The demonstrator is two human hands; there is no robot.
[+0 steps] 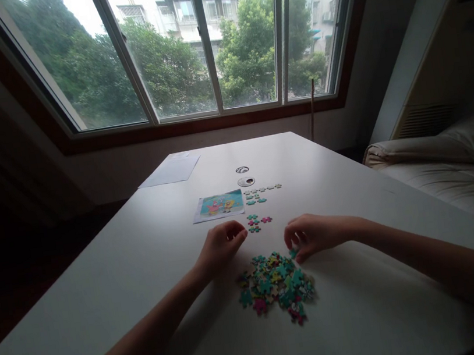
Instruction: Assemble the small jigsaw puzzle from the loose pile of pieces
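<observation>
Left hand [223, 243]: curled beside sorted pieces [253, 222], hold unclear. Right hand [315, 232], apart from left: digits about teal piece [293, 253], grip unclear. Puzzle pile [278, 283]: between forearms [163, 314]. Advisable: pinch piece by edges, lift without disturbing neighbours.

There's one camera over there, worn on the person's head, above and behind the fingers [240, 237], facing forward and down, far enough back to catch the window [207, 46] beyond them.
</observation>
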